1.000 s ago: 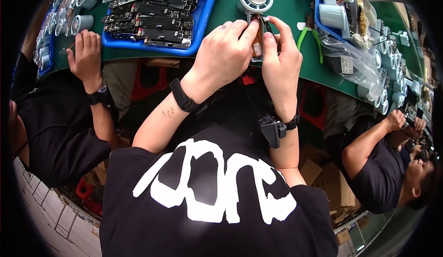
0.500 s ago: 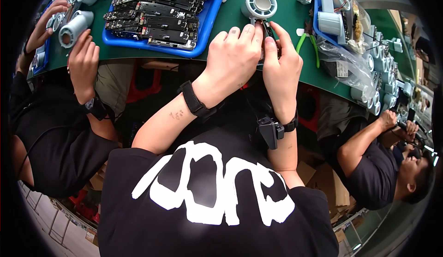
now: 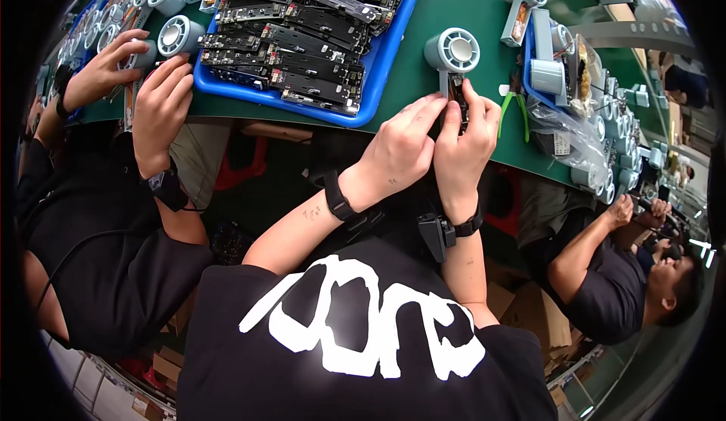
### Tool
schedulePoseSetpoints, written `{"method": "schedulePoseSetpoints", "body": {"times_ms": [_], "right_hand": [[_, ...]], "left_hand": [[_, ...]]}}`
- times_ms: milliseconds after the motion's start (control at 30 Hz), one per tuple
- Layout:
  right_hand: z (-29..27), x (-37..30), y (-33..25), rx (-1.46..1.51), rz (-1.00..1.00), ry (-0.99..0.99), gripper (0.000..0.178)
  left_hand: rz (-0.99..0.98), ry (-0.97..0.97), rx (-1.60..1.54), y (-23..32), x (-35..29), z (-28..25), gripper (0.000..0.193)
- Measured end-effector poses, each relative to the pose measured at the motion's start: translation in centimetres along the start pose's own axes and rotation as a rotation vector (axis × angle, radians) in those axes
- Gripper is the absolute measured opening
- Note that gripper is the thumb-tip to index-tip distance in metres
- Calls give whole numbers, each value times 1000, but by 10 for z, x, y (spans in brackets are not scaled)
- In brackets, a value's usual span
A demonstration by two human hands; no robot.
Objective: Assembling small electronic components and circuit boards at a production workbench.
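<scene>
Left hand (image 3: 401,145) has drawn back along the round-headed, pale-blue housing (image 3: 456,51).

This looks like an electronics factory workshop. A green bench (image 3: 412,69) carries a blue tray (image 3: 361,119) stacked with rows of bare circuit boards (image 3: 321,77), and matching pale-blue housings (image 3: 180,35) crowd it on both sides, many pieces of the same kind, as in batch production. Cutters (image 3: 504,112) with green handles and a clear plastic bag (image 3: 567,140) lie to the right. One person (image 3: 98,262) at the left and another (image 3: 605,277) at the right flank the middle place; red stools (image 3: 246,165) and cardboard boxes (image 3: 541,311) show below bench height.
</scene>
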State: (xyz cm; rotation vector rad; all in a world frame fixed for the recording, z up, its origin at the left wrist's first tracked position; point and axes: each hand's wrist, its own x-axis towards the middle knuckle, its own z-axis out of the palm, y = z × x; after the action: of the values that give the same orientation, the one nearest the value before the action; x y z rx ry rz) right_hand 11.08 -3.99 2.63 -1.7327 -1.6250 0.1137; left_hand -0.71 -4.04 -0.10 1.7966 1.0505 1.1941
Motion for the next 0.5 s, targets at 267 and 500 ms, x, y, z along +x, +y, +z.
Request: {"method": "schedulePoseSetpoints", "body": {"times_ms": [267,500], "right_hand": [[-4,7,-6,-101,67,-25,31],[-8,13,-10,-169,31,-69,30]], "left_hand": [[32,61,-44,-1,2,1,50],[15,40,-97,-6,4,-3,46]]}}
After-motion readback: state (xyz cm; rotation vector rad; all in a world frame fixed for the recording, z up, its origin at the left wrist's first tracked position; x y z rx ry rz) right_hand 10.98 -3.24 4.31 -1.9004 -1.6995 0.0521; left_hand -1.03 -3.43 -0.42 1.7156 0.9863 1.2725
